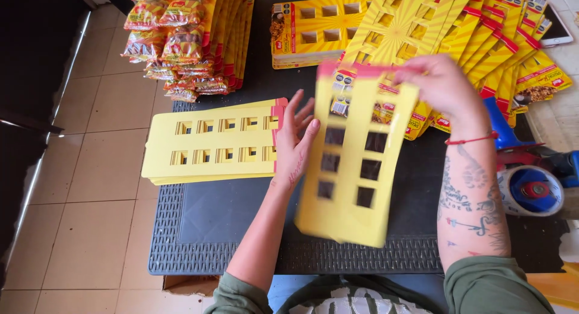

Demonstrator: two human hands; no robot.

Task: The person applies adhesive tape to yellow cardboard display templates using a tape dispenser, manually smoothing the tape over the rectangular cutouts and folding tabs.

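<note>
**A yellow card sheet lifted between my hands**

I hold a flat yellow cardboard sheet up off the mat, tilted and a little blurred. It is thin, stiff card with a red strip along its top edge and two columns of square cut-out windows; the dark mat shows through them. My right hand pinches the sheet's upper right corner, fingers closed on the red edge. My left hand is spread open, fingers straight, its palm against the sheet's left edge rather than clasping it.

The sheet hangs between both hands, its lower end over the near part of the black rubber mat, which has a ribbed, gridded border.

Just left of my left hand lies a neat stack of yellow sheets of the same kind, flat, red edge toward my fingers. Beyond the held sheet, a fanned spread of printed yellow-and-red cards overlaps across the mat's far side. At the far left sits a pile of glossy, crinkled snack packets. By my right forearm rests a blue tape dispenser with its roll. The floor is pale square tile.
</note>
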